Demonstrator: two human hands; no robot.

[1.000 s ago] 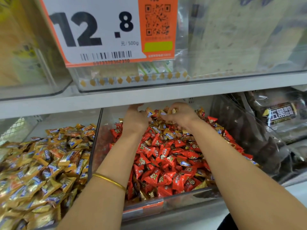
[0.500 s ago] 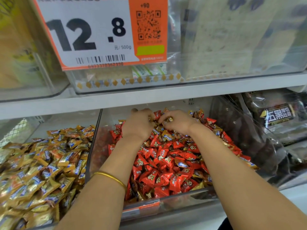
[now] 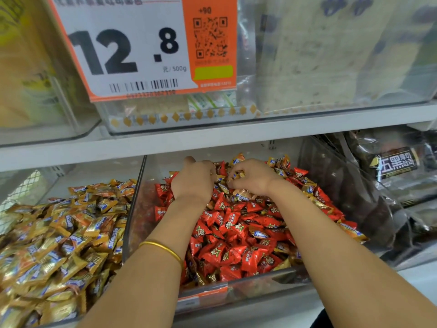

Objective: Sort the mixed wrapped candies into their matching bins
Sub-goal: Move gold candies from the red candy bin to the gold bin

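Both work the far edge of the red bin (image 3: 260, 279): right hand (image 3: 250, 177) pinches a gold candy (image 3: 237, 174), my left hand (image 3: 192, 183) grip unclear; gold bin (image 3: 99, 172) next.

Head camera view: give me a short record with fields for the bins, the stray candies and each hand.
Middle bin: mostly red candies
Strays: gold candies mixed in at the back and right
Left of it: gold pile
Left hand: fingers curled into the candies, grip hidden
Right hand: pinches a gold candy
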